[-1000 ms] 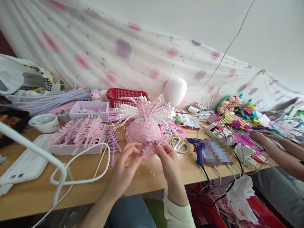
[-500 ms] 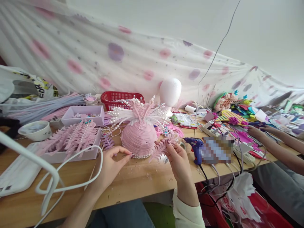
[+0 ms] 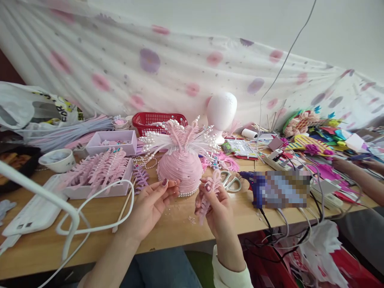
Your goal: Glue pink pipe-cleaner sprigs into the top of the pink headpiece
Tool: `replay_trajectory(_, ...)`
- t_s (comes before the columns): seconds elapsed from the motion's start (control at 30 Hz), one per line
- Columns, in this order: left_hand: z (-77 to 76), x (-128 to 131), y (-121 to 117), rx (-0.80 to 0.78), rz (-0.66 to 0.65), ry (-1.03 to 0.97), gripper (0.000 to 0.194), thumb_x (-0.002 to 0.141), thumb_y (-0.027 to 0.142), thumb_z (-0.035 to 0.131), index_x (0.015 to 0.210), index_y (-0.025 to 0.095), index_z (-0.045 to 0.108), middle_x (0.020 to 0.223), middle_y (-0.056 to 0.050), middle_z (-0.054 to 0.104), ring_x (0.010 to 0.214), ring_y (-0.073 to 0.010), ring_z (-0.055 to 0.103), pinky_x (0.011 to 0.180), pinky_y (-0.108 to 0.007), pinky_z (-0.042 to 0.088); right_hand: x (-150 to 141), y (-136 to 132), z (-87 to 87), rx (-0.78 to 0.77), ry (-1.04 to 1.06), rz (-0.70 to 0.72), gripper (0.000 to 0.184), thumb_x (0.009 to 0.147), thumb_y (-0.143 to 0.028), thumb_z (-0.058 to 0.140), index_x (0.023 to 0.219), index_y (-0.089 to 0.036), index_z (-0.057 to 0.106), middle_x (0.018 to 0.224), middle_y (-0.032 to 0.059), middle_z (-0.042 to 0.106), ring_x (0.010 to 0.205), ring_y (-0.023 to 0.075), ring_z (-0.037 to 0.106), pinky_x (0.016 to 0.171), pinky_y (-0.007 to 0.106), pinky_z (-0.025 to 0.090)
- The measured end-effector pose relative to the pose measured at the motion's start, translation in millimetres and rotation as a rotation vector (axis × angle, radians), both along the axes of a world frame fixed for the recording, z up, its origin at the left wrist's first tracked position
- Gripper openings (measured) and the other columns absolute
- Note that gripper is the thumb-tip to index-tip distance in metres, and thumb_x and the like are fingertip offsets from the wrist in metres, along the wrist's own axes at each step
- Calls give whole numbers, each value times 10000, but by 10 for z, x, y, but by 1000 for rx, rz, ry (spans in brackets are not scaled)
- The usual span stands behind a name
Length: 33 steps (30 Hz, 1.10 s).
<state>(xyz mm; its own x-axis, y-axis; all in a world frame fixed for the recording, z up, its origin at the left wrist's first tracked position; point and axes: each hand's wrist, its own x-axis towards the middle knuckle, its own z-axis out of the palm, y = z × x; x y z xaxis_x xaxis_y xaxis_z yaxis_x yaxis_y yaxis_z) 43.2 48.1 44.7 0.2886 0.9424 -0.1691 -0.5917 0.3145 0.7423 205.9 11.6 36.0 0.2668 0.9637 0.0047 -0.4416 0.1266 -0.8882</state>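
Observation:
A pink dome-shaped headpiece [image 3: 179, 170], wound with fuzzy stem, stands on the table ahead of my hands. White pearl-tipped sprays fan out from its top and pearls line its lower edge. My right hand [image 3: 221, 210] grips a pink fuzzy leaf-shaped piece [image 3: 215, 182] upright, just right of the dome. In front of the dome, my left hand [image 3: 150, 208] has thumb and fingers drawn together in a pinch; whatever they hold, if anything, is too small to make out. Scissors [image 3: 232, 185] lie behind my right hand.
A lilac tray [image 3: 96, 193] heaped with pink leaf pieces sits left, near a white cable [image 3: 132, 202] in the foreground. A glue gun [image 3: 255, 186] lies right, with cords hanging down. Behind are a red basket [image 3: 139, 127] and a white foam head [image 3: 221, 110]. A co-worker's arm [image 3: 357, 178] reaches in at right.
My right hand has turned the pink leaf piece from slanting beside the dome to upright and drawn it nearer me. My left fingers have left the pearl edge. The scissors now show more.

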Motion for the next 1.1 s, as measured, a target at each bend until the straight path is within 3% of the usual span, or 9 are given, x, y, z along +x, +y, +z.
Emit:
replay_trajectory(0.2, -11, 13, -151, 160, -63, 54, 294, 778, 472, 759, 795, 183, 810, 1173, -107, 732, 1167, -268, 620, 927, -309, 542, -157, -56, 100, 8, -256, -9, 349, 578, -357, 910, 818, -167, 743, 613, 14, 706, 492, 125, 611, 461, 216, 507)
replay_trajectory(0.33, 3, 26, -269, 239, -83, 154, 273, 824, 433, 721, 966, 218, 810, 1272, -103, 685, 1222, -286, 591, 1029, -364, 490, -259, -56, 108, 34, -268, -124, 275, 601, -366, 889, 734, -178, 738, 618, 19, 712, 509, 132, 611, 477, 229, 512)
replay_trajectory(0.5, -55, -28, -263, 373, 287, 415, 180, 782, 405, 765, 838, 240, 808, 1135, -79, 728, 1147, -258, 630, 996, -364, 512, -241, -54, 27, 33, -252, -206, 211, 635, -339, 864, 723, -185, 750, 638, 25, 724, 552, 146, 638, 518, 236, 523)
replay_trajectory(0.57, -70, -47, -234, 426, 379, 458, 175, 747, 389, 793, 844, 244, 798, 1092, -72, 743, 1106, -252, 651, 984, -369, 521, -208, -57, 19, 34, -287, -177, 183, 652, -323, 844, 713, -184, 742, 605, 14, 706, 531, 142, 620, 502, 231, 504)
replay_trajectory(0.67, -47, -22, -206, 497, 229, 548, 298, 711, 347, 813, 991, 248, 786, 1174, -84, 729, 1134, -271, 646, 1004, -376, 506, -197, -64, 28, 79, -415, 44, 99, 686, -248, 794, 718, -179, 731, 617, 2, 692, 547, 133, 597, 526, 228, 488)
replay_trajectory(0.77, 6, 30, -161, 529, 99, 590, 197, 751, 328, 763, 911, 218, 798, 1113, -91, 745, 1067, -274, 671, 936, -346, 528, -214, -72, 17, 100, -512, 180, 62, 742, -209, 743, 796, -183, 731, 673, -9, 680, 596, 123, 584, 568, 219, 475)
replay_trajectory(0.9, 116, 22, 1, 411, 154, 513, 274, 725, 409, 777, 881, 184, 779, 863, -64, 769, 910, -262, 695, 797, -318, 553, -158, -83, -55, 43, -452, 256, 239, 774, -378, 774, 904, -185, 720, 751, 18, 708, 636, 139, 627, 628, 249, 521)
replay_trajectory(1.0, 220, -14, 129, 433, 195, 454, 305, 697, 392, 804, 907, 177, 753, 911, -59, 773, 939, -252, 696, 815, -298, 543, -103, -83, -97, -21, -325, 278, 372, 759, -529, 765, 855, -175, 704, 736, 56, 736, 592, 159, 668, 650, 306, 573)
replay_trajectory(1.1, 265, -8, 169, 452, 74, 406, 366, 695, 299, 809, 1029, 194, 702, 938, -45, 774, 906, -234, 711, 803, -297, 547, -104, -67, -95, -39, -252, 213, 409, 698, -559, 804, 772, -174, 690, 663, 58, 731, 544, 161, 669, 611, 310, 587)
